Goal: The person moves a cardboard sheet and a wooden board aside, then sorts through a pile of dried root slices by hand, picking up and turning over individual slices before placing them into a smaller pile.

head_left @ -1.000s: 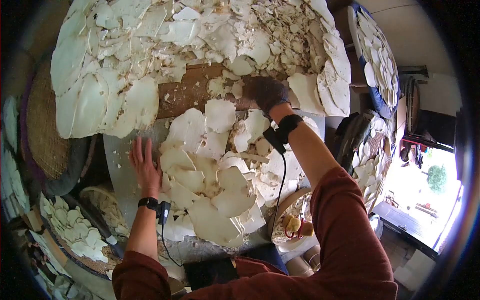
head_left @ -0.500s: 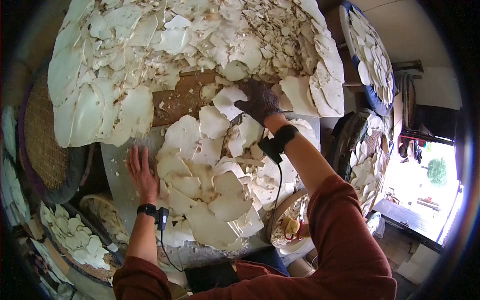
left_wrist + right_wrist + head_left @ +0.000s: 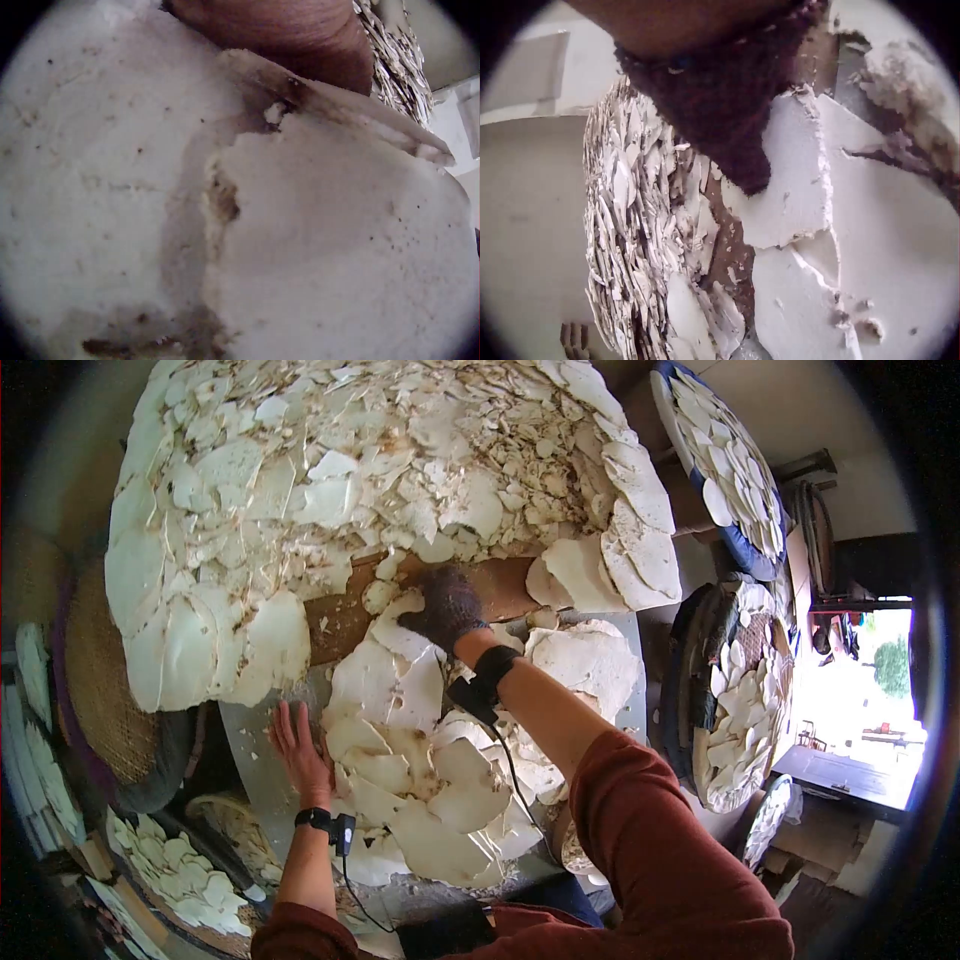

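Observation:
My right hand [image 3: 447,608], in a dark knitted glove, holds a thin white slice [image 3: 398,632] by its edge, the thumb lying over it. The other fingertips are hidden. In the right wrist view the glove [image 3: 712,105] overlaps the pale slice [image 3: 791,161]. My bare left hand [image 3: 301,753] rests with straight fingers on the grey surface [image 3: 250,740], beside a pile of broad white slices [image 3: 455,790]. These have uneven, brown-stained edges. The left wrist view shows overlapping slices [image 3: 322,217] close up, with bare skin [image 3: 292,37] above.
A large stack of white slices [image 3: 250,490] rises ahead, with a brown board [image 3: 335,622] showing at its near side. Round trays of slices stand on the right [image 3: 745,705] and lower left [image 3: 180,870]. A woven tray [image 3: 125,690] leans at the left.
My right hand came out from the stack's edge with a slice and moved left and nearer, over the pile. The left hand keeps its place beside the pile. The head view has shifted.

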`<state>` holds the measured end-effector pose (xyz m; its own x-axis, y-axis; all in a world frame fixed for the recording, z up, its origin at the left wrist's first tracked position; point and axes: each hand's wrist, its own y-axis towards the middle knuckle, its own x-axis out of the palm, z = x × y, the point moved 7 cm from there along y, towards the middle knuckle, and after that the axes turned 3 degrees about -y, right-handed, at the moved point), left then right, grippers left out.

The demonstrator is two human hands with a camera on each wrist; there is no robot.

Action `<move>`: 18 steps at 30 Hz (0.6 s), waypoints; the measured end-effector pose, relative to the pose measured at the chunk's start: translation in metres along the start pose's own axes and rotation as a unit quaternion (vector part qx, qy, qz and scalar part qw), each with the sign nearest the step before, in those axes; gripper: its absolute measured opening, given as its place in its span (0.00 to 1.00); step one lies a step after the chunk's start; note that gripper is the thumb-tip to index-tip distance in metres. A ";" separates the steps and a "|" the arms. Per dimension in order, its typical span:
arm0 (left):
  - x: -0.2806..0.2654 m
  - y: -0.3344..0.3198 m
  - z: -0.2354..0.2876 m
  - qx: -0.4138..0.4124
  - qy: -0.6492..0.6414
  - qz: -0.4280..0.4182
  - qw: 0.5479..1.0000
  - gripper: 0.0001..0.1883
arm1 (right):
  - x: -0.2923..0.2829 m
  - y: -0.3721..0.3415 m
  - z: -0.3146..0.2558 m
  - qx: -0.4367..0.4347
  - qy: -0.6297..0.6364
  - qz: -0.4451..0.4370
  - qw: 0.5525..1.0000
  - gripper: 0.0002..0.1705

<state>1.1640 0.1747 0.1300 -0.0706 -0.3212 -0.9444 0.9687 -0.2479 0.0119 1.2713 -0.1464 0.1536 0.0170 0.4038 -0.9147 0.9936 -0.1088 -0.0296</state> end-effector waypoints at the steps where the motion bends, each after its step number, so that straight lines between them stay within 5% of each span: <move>1: 0.000 0.000 0.001 -0.001 -0.003 -0.001 1.000 0.31 | 0.001 0.001 0.002 0.025 0.015 -0.029 0.999 0.38; 6: -0.005 0.000 0.009 -0.004 -0.004 -0.005 1.000 0.29 | 0.006 -0.008 0.009 0.068 0.219 -0.098 0.968 0.31; 9: -0.003 -0.001 0.006 -0.007 0.009 -0.008 1.000 0.28 | -0.018 -0.032 -0.008 0.100 0.361 -0.052 0.926 0.26; 12: -0.002 -0.002 0.002 0.000 0.015 -0.002 1.000 0.28 | -0.011 -0.064 -0.052 -0.129 0.396 -0.248 0.874 0.24; 13: -0.001 -0.002 0.002 0.004 0.018 0.004 1.000 0.27 | -0.009 -0.075 -0.054 -0.065 0.516 -0.368 0.770 0.20; 15: 0.000 -0.003 0.003 0.014 0.019 0.016 1.000 0.28 | 0.008 -0.033 -0.013 -0.226 0.185 -0.183 0.939 0.18; 16: 0.000 -0.003 0.003 0.020 0.018 0.023 0.999 0.28 | 0.018 -0.011 0.003 -0.294 0.002 -0.072 0.953 0.17; 18: -0.001 -0.001 0.001 0.019 0.017 0.027 0.999 0.28 | 0.023 0.033 0.042 -0.147 0.163 -0.006 0.976 0.16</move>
<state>1.1625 0.1744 0.1312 -0.0103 -0.3036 -0.9527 0.9612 -0.2658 0.0743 1.2999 -0.1790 0.1145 -0.0090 0.6762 -0.7366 0.9820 0.1448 0.1209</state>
